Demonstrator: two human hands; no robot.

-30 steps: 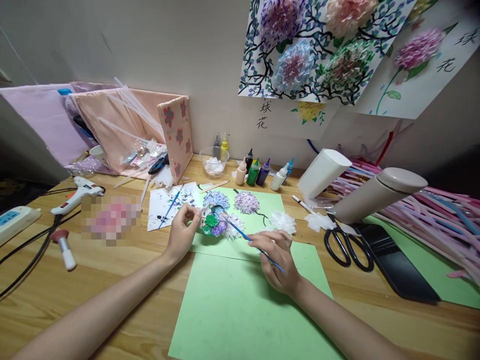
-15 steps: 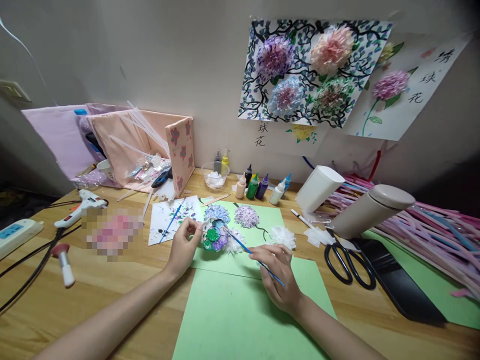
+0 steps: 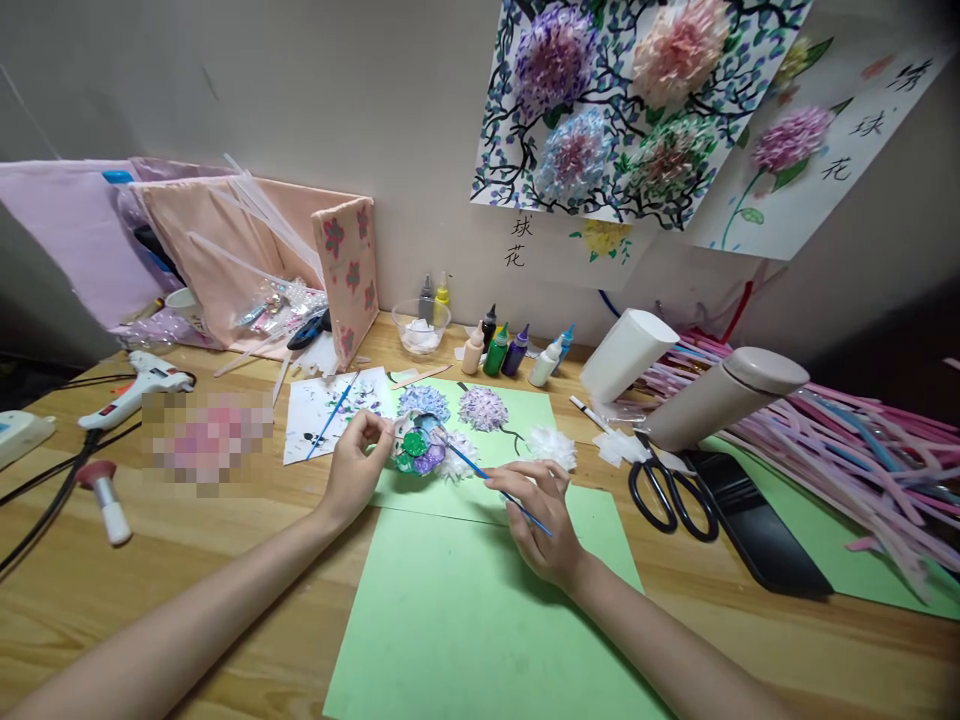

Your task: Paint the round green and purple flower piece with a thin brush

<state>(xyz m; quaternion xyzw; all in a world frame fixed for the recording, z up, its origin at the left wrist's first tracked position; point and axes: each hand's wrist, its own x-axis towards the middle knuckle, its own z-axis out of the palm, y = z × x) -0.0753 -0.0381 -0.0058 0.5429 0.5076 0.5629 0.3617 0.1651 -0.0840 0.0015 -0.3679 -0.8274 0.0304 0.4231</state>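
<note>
Between the thumb and fingers of my left hand (image 3: 358,462) is the edge of a small round paint palette (image 3: 417,444) with green, purple and blue wells. It is tipped toward me above the green paper (image 3: 480,610). My right hand (image 3: 541,520) grips a thin blue paintbrush (image 3: 517,502), whose tip meets the palette's right side. Behind the palette lie a blue paper flower (image 3: 424,402) and a lilac paper flower (image 3: 482,408). One white paper flower (image 3: 551,450) sits right of them; another (image 3: 459,457) is partly covered by the palette and brush.
Small paint bottles (image 3: 516,352) stand by a clear bowl (image 3: 421,330) at the back. Black-handled scissors (image 3: 675,500), a black phone-like slab (image 3: 757,530) and a tilted bottle (image 3: 724,400) are at right. A glue gun (image 3: 131,392) and its cables lie left, beside a paint-spotted sheet (image 3: 319,440).
The view has tilted down, so the scene sits higher in the picture. Both hands keep their holds on palette and brush, with the brush tip still at the palette.
</note>
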